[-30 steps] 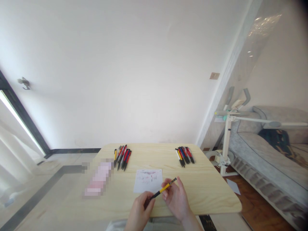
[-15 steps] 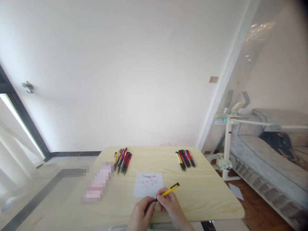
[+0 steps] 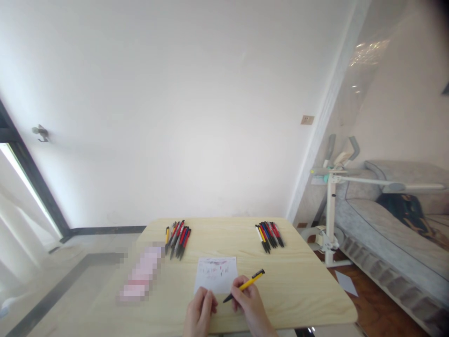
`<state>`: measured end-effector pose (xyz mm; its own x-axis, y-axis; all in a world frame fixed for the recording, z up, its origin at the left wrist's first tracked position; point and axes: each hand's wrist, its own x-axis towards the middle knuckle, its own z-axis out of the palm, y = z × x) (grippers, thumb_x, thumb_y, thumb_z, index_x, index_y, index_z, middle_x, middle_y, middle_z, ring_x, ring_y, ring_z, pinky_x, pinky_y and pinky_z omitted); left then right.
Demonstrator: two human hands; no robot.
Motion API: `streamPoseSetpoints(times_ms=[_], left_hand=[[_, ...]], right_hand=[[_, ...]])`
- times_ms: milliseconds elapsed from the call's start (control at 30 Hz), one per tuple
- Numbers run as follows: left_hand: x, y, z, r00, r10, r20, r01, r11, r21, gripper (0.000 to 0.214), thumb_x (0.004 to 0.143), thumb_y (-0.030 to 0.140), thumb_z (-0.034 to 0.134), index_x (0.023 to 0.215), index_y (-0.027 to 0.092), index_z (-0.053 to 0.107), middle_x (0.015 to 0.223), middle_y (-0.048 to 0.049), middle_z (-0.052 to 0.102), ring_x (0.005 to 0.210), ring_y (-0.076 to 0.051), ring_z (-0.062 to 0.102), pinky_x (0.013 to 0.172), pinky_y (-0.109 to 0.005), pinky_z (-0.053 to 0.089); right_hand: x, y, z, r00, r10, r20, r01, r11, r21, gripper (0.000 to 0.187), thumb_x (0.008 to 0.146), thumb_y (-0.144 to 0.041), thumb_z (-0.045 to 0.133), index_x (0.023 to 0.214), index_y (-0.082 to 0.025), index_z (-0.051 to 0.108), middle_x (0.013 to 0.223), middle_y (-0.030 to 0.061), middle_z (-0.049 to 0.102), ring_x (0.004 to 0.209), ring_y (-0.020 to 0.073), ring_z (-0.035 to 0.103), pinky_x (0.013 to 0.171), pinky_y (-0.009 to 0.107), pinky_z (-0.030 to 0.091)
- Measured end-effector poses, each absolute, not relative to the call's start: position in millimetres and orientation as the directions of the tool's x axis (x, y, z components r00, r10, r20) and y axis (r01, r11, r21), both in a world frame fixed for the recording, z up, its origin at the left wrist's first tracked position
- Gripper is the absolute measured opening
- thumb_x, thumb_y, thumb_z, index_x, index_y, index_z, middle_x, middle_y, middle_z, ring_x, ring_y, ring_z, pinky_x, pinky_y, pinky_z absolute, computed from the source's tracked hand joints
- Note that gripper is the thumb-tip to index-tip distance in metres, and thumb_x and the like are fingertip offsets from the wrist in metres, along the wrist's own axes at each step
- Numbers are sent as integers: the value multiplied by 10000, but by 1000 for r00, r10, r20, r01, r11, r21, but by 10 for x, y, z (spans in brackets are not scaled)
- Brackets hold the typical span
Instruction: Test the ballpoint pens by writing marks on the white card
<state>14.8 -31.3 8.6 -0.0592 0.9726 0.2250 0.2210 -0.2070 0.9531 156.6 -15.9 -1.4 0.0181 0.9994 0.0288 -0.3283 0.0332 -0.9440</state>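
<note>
A yellow ballpoint pen [image 3: 249, 282] with a black tip and black clip is held in my right hand [image 3: 248, 299], between thumb and fingers. Its tip points down and left, close to the lower right corner of a white sheet of paper [image 3: 214, 283]. Dark and reddish marks cover the upper part of that sheet. My left hand [image 3: 201, 309] rests by the sheet's lower left edge, its fingers curled together, and I see nothing in them. The two hands are apart.
Several pens [image 3: 179, 239] lie in a group at the table's back left, and more pens [image 3: 270, 235] at the back right. A pinkish blurred item [image 3: 140, 276] is at the left side of the wooden table [image 3: 298, 290]. An exercise bike [image 3: 331, 210] and sofa stand at right.
My left hand has come away from the pen's tip end and moved left, down by the paper. The pen stays in my right hand, its dark tip now exposed.
</note>
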Motion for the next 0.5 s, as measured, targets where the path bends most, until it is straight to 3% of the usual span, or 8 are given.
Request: streamPoseSetpoints(times_ms=[167, 267, 500], left_hand=[[-10, -302, 219, -97, 954, 284, 363, -232, 903, 366, 821, 422, 390, 577, 189, 531, 564, -5, 549, 585, -158, 533, 584, -253, 431], [-95, -262, 183, -64, 925, 374, 483, -299, 823, 277, 831, 356, 397, 763, 192, 610, 788, -50, 639, 794, -192, 585, 743, -303, 462], [-118, -145, -174, 154, 808, 569, 838, -411, 357, 320, 771, 238, 494, 1082, 217, 565, 1133, -94, 576, 1085, -259, 485, 870, -431, 429]], right_hand=[[1577, -133, -72, 31, 999, 17, -316, 26, -948, 213, 666, -342, 664, 695, -154, 571, 504, -68, 443, 392, 61, 409, 378, 182, 314], [1589, -135, -81, 37, 999, 14, -346, 26, -938, 195, 675, -329, 662, 687, -149, 589, 527, -55, 471, 410, 64, 426, 389, 184, 315], [1597, -175, 13, 9, 1000, 17, -512, 19, -859, 150, 706, -288, 652, 742, -156, 591, 679, 4, 584, 491, 89, 518, 460, 210, 383]])
